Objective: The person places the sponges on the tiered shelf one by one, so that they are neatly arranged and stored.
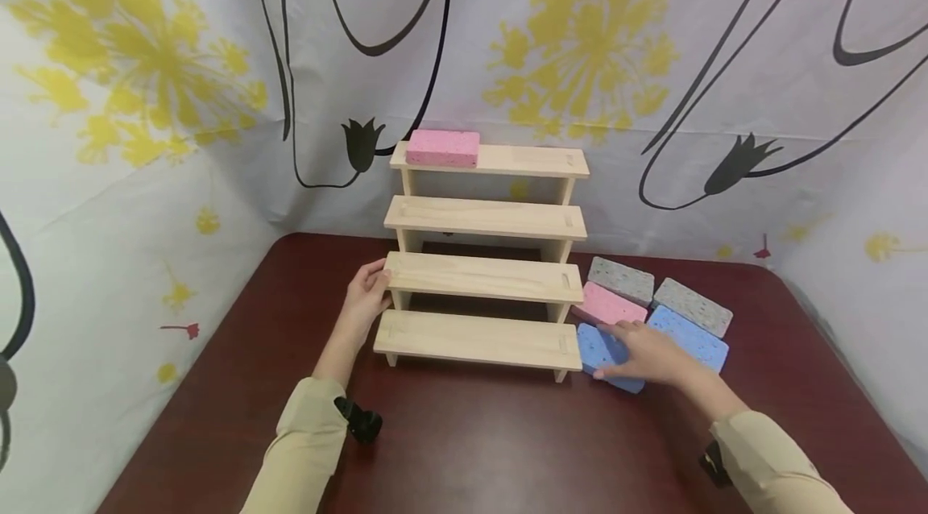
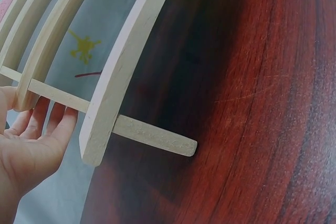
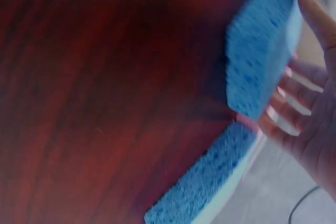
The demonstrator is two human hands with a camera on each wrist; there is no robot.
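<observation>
My left hand [image 1: 368,295] grips the left end of the second-lowest step of a four-step pale wooden display stand [image 1: 478,337]. The left wrist view shows the fingers [image 2: 58,121] of that hand curled at the side support, beneath the step. Beside the stand's lower right corner, my right hand [image 1: 641,349] spans a blue sponge [image 1: 600,349], with its thumb at the near edge and fingers spread toward the far edge. In the right wrist view the thumb overlaps one end of this blue sponge [image 3: 257,45], and the fingertips are right at its side.
A pink sponge [image 1: 444,148] lies at the left of the top step. Right of the stand lie another pink sponge [image 1: 612,304], two grey sponges [image 1: 622,279] and a second blue sponge [image 1: 689,337]. A patterned cloth [image 1: 449,39] hangs behind the dark red-brown table [image 1: 464,433].
</observation>
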